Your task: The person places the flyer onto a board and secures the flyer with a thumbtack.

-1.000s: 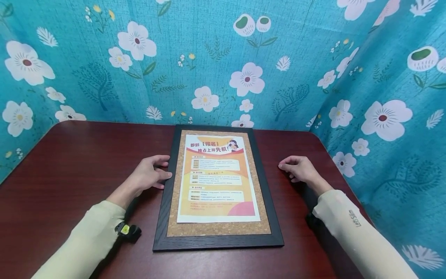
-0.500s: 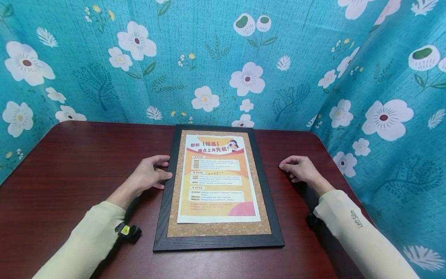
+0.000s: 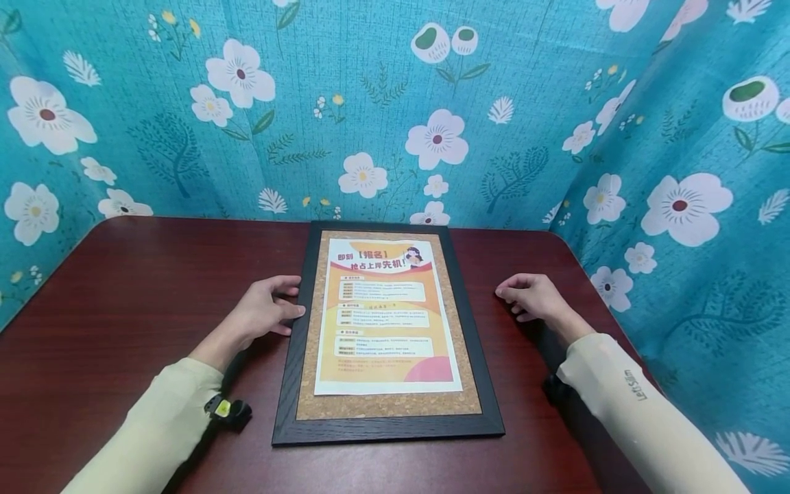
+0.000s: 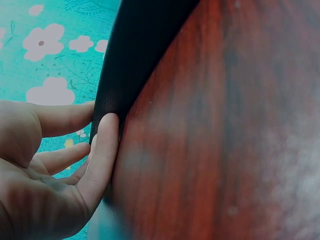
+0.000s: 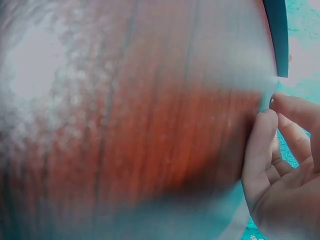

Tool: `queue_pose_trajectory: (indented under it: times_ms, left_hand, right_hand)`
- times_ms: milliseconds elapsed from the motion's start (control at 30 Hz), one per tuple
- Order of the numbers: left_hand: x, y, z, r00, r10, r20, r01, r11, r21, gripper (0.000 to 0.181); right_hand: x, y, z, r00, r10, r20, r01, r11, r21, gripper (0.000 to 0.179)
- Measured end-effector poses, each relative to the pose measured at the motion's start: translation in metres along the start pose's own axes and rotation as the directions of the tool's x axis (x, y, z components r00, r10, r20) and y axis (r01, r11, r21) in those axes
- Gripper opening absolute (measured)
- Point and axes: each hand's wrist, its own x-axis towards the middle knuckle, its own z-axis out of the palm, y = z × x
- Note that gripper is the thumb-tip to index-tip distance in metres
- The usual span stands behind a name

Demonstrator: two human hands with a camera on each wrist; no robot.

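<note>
A black-framed corkboard point(image 3: 387, 406) lies on the table in the head view, a printed orange and white poster point(image 3: 389, 322) flat on its cork. My left hand point(image 3: 268, 307) rests its thumb and fingertips against the board's left edge. The left wrist view shows my left hand point(image 4: 55, 165) touching the black frame point(image 4: 132, 60), its fingers mostly straight. To the right of the board, apart from it, my right hand point(image 3: 533, 298) is low over the table. In the right wrist view, thumb and forefinger of my right hand point(image 5: 287, 175) pinch a tiny dark item point(image 5: 271, 102), too small to identify.
The dark red wooden table point(image 3: 154, 309) extends on both sides of the board. A teal floral curtain point(image 3: 370, 103) hangs behind it and along the right side. A black wrist device point(image 3: 231, 412) sits on the left sleeve.
Almost nothing differs. The right hand has shifted very slightly; the left hand, the corkboard and the poster stay where they were.
</note>
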Motion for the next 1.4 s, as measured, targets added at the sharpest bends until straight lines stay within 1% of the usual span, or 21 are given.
queue_pose_trajectory:
  times_ms: [233,500,700,833,1033,1267,1400]
  left_hand:
    - [0.000,-0.002,0.000,1.000,0.009,0.003,-0.009,1.000,-0.002,0.066]
    - [0.000,-0.002,-0.001,1.000,0.011,0.000,-0.011,1.000,0.002,0.066]
    - [0.000,-0.002,-0.001,1.000,0.008,0.007,-0.008,1.000,-0.009,0.067]
    - [0.001,-0.002,-0.001,1.000,0.005,0.008,-0.005,1.000,-0.014,0.067]
    - [0.001,-0.003,-0.002,1.000,0.002,0.001,-0.002,1.000,-0.001,0.066]
    - [0.001,-0.003,-0.001,1.000,0.013,-0.002,-0.013,1.000,0.006,0.066]
    - [0.000,-0.003,-0.001,1.000,0.016,-0.002,-0.016,1.000,0.002,0.066]
  right_hand:
    - [-0.004,-0.002,-0.002,1.000,-0.018,0.011,0.017,1.000,0.021,0.031]
    - [0.000,-0.004,-0.003,0.999,-0.030,0.025,0.028,0.996,0.081,0.030]
    - [-0.001,-0.010,-0.004,0.997,-0.046,0.059,0.040,0.994,0.106,0.033]
    - [-0.001,-0.013,-0.002,0.996,-0.061,0.067,0.052,0.991,0.124,0.032]
    - [0.000,-0.017,0.001,0.996,-0.061,0.058,0.052,0.988,0.143,0.026]
    - [-0.001,-0.020,0.004,0.997,-0.062,0.039,0.054,0.984,0.168,0.020]
    - [-0.002,-0.022,0.004,0.997,-0.075,0.022,0.070,0.982,0.173,0.020]
